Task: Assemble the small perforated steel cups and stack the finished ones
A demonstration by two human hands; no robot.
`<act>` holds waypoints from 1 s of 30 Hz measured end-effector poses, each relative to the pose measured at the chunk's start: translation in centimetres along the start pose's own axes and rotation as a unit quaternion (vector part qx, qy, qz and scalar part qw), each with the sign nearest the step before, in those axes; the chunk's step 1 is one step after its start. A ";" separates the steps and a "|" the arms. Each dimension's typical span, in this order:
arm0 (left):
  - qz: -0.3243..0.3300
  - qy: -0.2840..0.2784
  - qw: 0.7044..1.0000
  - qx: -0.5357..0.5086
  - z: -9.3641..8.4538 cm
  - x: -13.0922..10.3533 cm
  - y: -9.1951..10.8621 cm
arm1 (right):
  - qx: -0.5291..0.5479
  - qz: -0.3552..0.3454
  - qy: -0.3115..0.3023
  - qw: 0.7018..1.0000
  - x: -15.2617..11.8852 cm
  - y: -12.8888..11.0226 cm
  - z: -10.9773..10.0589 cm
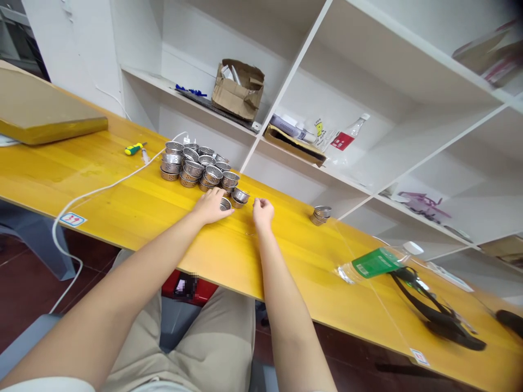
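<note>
One camera on the go here, riding on the seated person's head, and it looks forward and down over the trousers [220, 326]! Both forearms, left [134, 294] and right [281, 283], stretch away from the near side, so the hands sit around mid-view, an arm's reach off. It's a wide sweep, too: the yellow table [294, 261] runs from far left to near right, slanting down rightward, so the view leans. Beyond, it faces the white shelves [284, 90], and at the near edge it catches the dark floor [24, 288].
</note>
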State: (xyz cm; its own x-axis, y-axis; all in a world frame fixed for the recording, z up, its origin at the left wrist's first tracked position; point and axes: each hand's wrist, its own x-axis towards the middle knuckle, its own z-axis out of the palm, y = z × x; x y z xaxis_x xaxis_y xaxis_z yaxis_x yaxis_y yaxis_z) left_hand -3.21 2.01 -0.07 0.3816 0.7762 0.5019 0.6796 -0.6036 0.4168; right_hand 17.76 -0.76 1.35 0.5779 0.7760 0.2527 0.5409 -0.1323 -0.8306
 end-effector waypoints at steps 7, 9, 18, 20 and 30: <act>0.005 -0.036 0.999 0.005 0.0 -0.1 0.3 | -0.118 -0.265 -0.050 0.956 -1.1 1.1 0.2; 0.007 -0.044 0.999 0.010 0.0 -0.1 0.4 | -0.130 -0.305 -0.062 0.942 -1.3 1.0 0.9; 0.012 -0.046 0.999 0.018 0.1 -0.1 0.4 | -0.137 -0.342 -0.023 0.929 -0.9 1.2 1.8; 0.016 -0.045 0.999 0.010 0.3 -0.1 0.2 | -0.135 -0.336 -0.016 0.932 -0.8 1.4 1.9; 0.019 -0.055 0.998 -0.020 0.5 -0.1 0.0 | -0.129 -0.301 -0.012 0.945 -1.4 -0.2 -0.2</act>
State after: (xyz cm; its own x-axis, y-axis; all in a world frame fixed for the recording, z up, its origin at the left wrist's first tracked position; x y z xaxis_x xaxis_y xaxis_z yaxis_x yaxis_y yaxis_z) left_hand -2.97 1.98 -0.50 0.4747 0.7663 0.4329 0.6382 -0.6384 0.4303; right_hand 16.93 -1.93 1.27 0.1051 0.7719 0.6270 0.9001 0.1942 -0.3899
